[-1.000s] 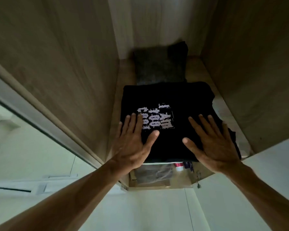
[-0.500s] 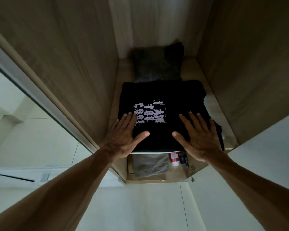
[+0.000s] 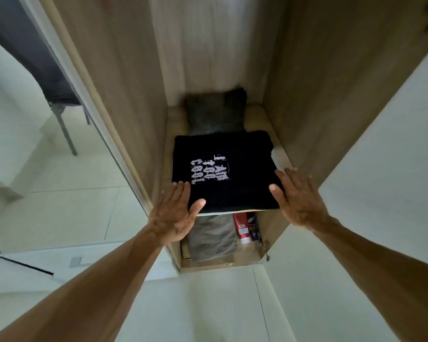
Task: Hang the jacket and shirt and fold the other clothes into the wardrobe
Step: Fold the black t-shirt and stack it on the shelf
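Observation:
A folded black T-shirt with white lettering lies on a wooden wardrobe shelf. Behind it sits a folded dark grey garment. My left hand is flat with straight fingers at the shirt's near left corner, thumb lying on the fabric. My right hand is flat too, at the shirt's near right edge, fingers spread. Neither hand grips anything.
Wooden side walls close in the narrow compartment on both sides. On the shelf below lie a folded grey-brown cloth, a red tube and small dark items. A white wardrobe door stands at the right. A chair leg stands on the tiled floor at left.
Both hands have slid back toward the shelf's front edge and outward to the shirt's near corners. The shirt stays on the shelf. My view has pulled back.

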